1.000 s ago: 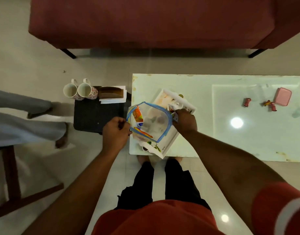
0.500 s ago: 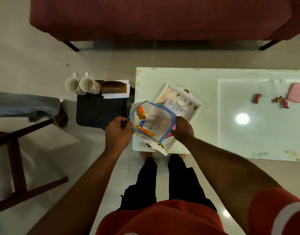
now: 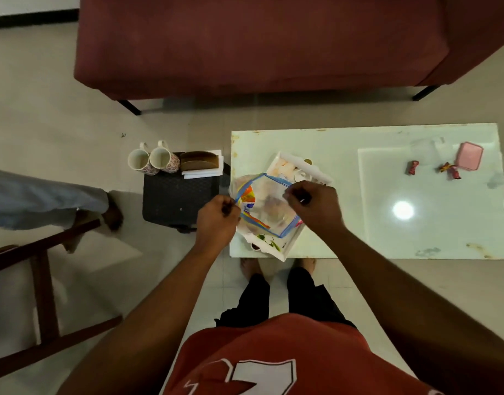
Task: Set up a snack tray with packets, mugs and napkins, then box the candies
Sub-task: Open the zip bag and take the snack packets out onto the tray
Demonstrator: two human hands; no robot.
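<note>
Holding a clear zip bag (image 3: 266, 206) with a blue rim above the white tray (image 3: 299, 166), both hands pinch its mouth. The left hand (image 3: 216, 220) curls on the near-left edge and the right hand (image 3: 313, 209) on the far-right edge, so the opening is spread wide. Colourful packets (image 3: 246, 199) show through the plastic inside the bag. The tray lies askew at the left end of the pale table (image 3: 416, 238).

On the black stool (image 3: 179, 195) just left of the table, two mugs (image 3: 138, 161) stand side by side, next to a brown holder (image 3: 198, 162) with white napkins (image 3: 202, 173). Toward the table's right end lie wrapped candies (image 3: 412, 167) near a pink box (image 3: 470, 156) — well apart from the tray.
</note>
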